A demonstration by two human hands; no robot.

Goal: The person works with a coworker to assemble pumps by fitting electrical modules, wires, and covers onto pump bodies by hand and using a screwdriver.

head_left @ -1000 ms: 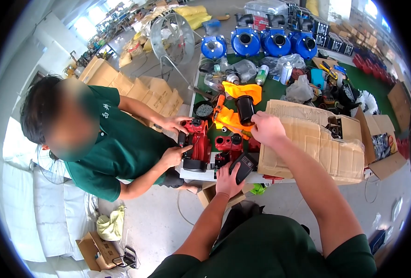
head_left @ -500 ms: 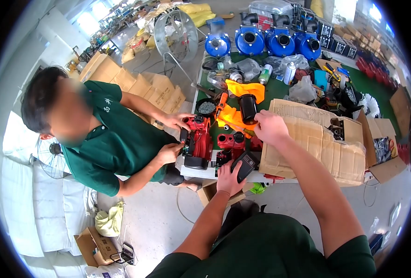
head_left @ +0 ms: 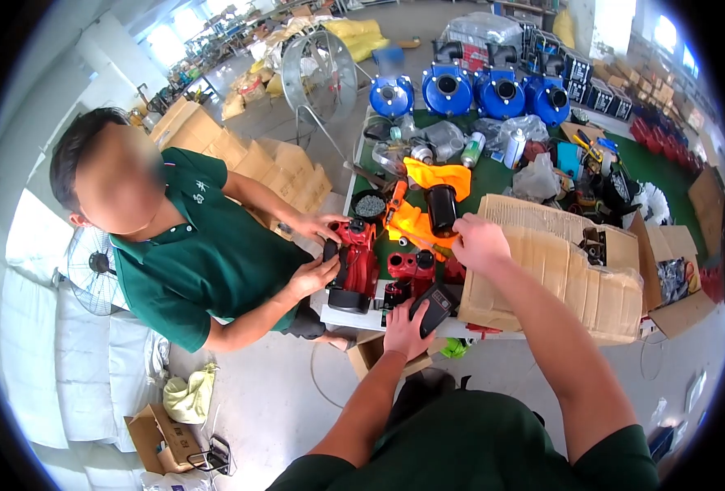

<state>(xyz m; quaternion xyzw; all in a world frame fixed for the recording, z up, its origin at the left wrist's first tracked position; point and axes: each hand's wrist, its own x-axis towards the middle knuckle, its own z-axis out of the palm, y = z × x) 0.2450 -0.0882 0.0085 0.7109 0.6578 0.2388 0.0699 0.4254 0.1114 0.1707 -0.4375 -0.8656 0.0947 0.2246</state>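
My left hand (head_left: 407,331) is closed around the edge of a black box-shaped part (head_left: 438,308) with a pale marking, at the table's near edge. Right behind that part stands a red machine body (head_left: 412,263) with round openings. My right hand (head_left: 484,244) has its fingers curled together beside the lower end of a black cylinder (head_left: 442,209); what they pinch, if anything, is hidden. The cylinder lies against an orange cloth (head_left: 438,176). On the left, a co-worker's hands (head_left: 313,276) hold a second red machine (head_left: 356,266) with a black end.
A flattened cardboard box (head_left: 542,270) lies to the right, partly under my right forearm. Blue pumps (head_left: 447,88) line the far edge. A bowl of small grey parts (head_left: 370,204), an orange-handled tool (head_left: 395,202) and a spray can (head_left: 515,149) are on the table. The co-worker (head_left: 191,237) stands left.
The view has tilted slightly, so the table sits a little lower. The co-worker's near hand has moved up along the red machine. My hands stay about the same relative to the parts.
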